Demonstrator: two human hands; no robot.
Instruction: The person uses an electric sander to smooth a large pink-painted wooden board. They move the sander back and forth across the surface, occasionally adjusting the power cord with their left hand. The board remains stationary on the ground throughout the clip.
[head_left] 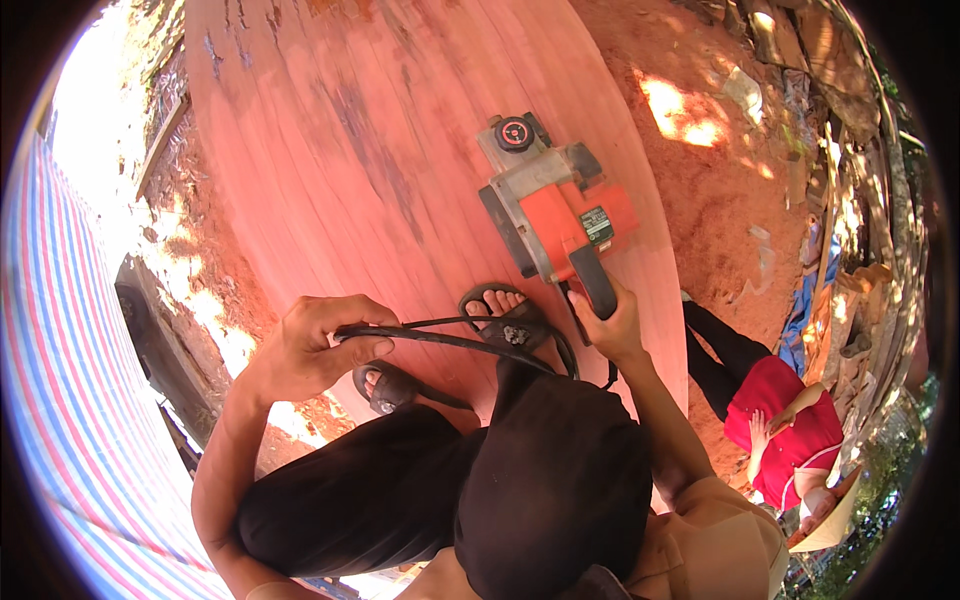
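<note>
I see the right hand [615, 325] gripping the planer [553, 222] on the slab [400, 180], the left hand [316, 348] holding the cord [450, 337] over the slab. Dropped slack could, I judge, snag a foot [492, 303] or slip beneath the planer.

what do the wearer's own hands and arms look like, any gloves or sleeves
The left hand and right hand are gloveless, with no rings visible, though some right fingers are hidden. Both forearms are bare, with no watch or bracelet showing. A plain beige short sleeve covers the right upper arm.
</note>
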